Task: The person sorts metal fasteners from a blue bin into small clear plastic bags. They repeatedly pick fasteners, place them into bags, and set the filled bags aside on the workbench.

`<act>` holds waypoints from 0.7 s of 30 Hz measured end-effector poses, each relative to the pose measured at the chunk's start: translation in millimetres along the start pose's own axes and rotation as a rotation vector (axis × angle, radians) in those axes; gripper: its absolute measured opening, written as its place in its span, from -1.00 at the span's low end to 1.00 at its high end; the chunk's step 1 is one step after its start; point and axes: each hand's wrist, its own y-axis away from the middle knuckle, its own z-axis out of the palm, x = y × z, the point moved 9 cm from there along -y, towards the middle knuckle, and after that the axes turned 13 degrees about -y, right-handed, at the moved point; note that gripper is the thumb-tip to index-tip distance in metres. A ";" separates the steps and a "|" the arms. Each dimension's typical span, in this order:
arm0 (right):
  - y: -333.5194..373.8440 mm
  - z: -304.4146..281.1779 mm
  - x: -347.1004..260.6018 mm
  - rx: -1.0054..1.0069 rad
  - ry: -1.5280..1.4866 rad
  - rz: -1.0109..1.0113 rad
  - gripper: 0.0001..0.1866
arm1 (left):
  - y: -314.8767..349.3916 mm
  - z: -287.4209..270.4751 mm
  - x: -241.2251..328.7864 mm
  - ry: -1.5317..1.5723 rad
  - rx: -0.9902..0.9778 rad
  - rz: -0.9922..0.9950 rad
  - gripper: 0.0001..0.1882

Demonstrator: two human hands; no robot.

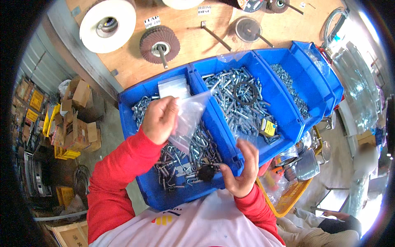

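Note:
My left hand (159,120) is closed on a clear plastic bag (191,117), holding it above the left blue bin (144,181). Hook bolts (185,168) and other metal fasteners lie in that bin, with a black round piece (206,173) near its front. A stack of clear bags (173,87) sits at the bin's back, partly behind my hand. My right hand (242,171) is over the divider by the bin's front right corner, thumb and fingers apart. Nothing shows plainly in it.
The middle bin holds loose bolts (230,94), a black ring (245,93) and a small yellow box (268,127). Small fasteners (288,86) fill another bin. Behind, a wooden board (193,41) carries discs on protruding rods. A yellow crate (284,208) stands at right; a person (362,177) is beyond.

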 end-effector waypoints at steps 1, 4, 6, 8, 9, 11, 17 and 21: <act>-6.8 0.1 -5.1 0.015 0.025 -0.015 -0.06 | 11.8 7.3 5.5 0.012 -0.053 -0.027 -0.51; -28.4 8.3 -14.7 -0.044 -0.019 0.004 0.08 | 29.8 27.0 33.6 -0.078 -0.214 0.097 -0.50; -40.7 18.5 -25.3 -0.151 0.027 -0.105 -0.15 | 42.9 36.4 44.5 -0.123 -0.328 0.118 -0.56; -43.4 32.4 -25.5 -0.325 0.128 -0.131 -0.63 | 56.6 40.5 42.9 -0.021 -0.495 0.025 -0.62; -44.2 24.5 -15.2 -0.229 -0.006 0.022 -0.85 | 65.4 39.9 34.3 0.082 -0.594 -0.104 -0.66; -41.1 12.9 -9.2 -0.079 -0.059 0.079 -0.95 | 75.8 32.8 24.0 0.292 -0.699 -0.233 -0.72; -17.2 4.2 21.1 0.071 -0.190 0.413 -0.79 | 101.7 20.6 0.0 0.573 -0.700 -0.238 -0.72; -13.7 12.2 28.6 0.035 -0.155 0.445 -0.79 | 114.3 18.9 -26.7 0.548 -0.440 -0.353 -0.77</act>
